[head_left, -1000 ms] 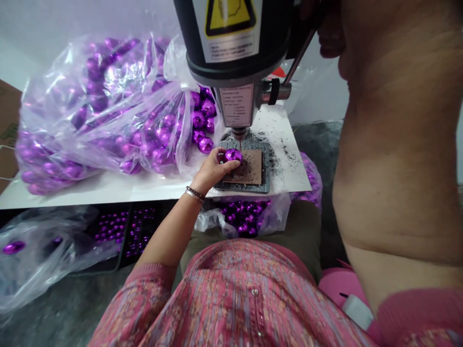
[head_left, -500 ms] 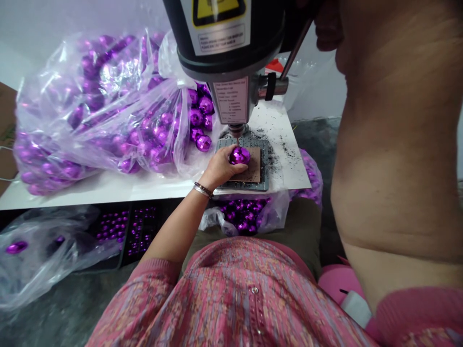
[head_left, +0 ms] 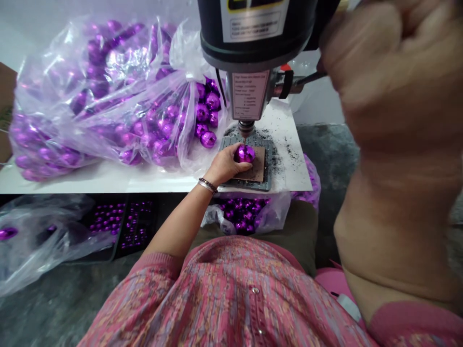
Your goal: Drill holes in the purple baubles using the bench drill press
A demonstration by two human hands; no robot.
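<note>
My left hand (head_left: 228, 165) pinches a shiny purple faceted ball (head_left: 245, 153) between thumb and fingers. The ball rests on a brown board (head_left: 259, 168), which lies on the drill press's grey base plate (head_left: 268, 182). Right above the ball is the bench drill (head_left: 251, 94), its thin bit reaching down to the ball's top; whether it has entered cannot be made out. Close to the camera, my right hand (head_left: 383, 72) is closed in a blurred fist on the drill's feed lever (head_left: 314, 77), whose far end it hides.
A big clear plastic bag (head_left: 94, 106) of purple balls fills the white table's left side, with loose balls (head_left: 208, 139) by its mouth. Dark shavings surround the base plate. Below the table edge sit a bag of balls (head_left: 244, 214) and black trays (head_left: 135, 224) of balls.
My right hand has come down with the lever, which now lies nearly level. The drill's bit is at the ball. The camera view has shifted slightly; my left hand keeps its hold.
</note>
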